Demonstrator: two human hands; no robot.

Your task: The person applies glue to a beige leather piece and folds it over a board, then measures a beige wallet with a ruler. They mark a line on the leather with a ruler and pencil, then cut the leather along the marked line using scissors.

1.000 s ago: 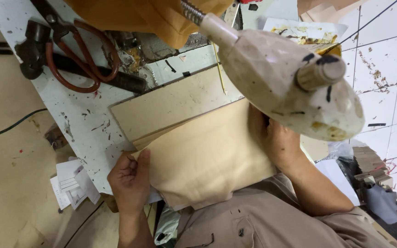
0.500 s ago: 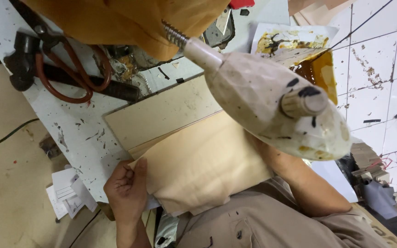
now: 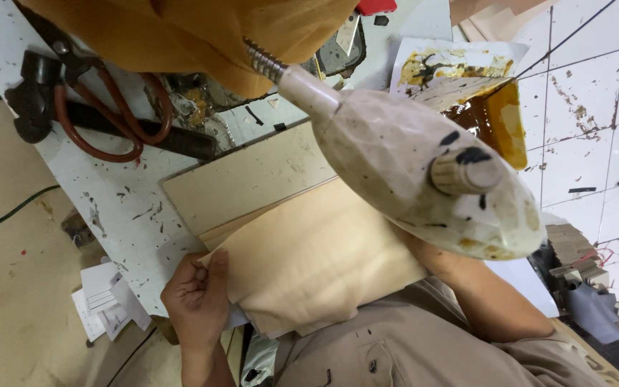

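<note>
Speckled white table [image 3: 120, 208]; left hand [image 3: 196, 299] pinches smooth tan sheet [image 3: 317, 265].

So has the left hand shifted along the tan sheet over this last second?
No. The left hand pinches the same left corner of the tan sheet, at the near edge of the white table. Only the camera moved.

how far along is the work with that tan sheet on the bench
Done: the tan sheet lies flat across the board on the speckled bench. In hand: the left hand pinches its near corner; the right hand is hidden behind the lamp head. Left: the scissors lie untouched, and no cut, glue or fold shows on the sheet.
</note>
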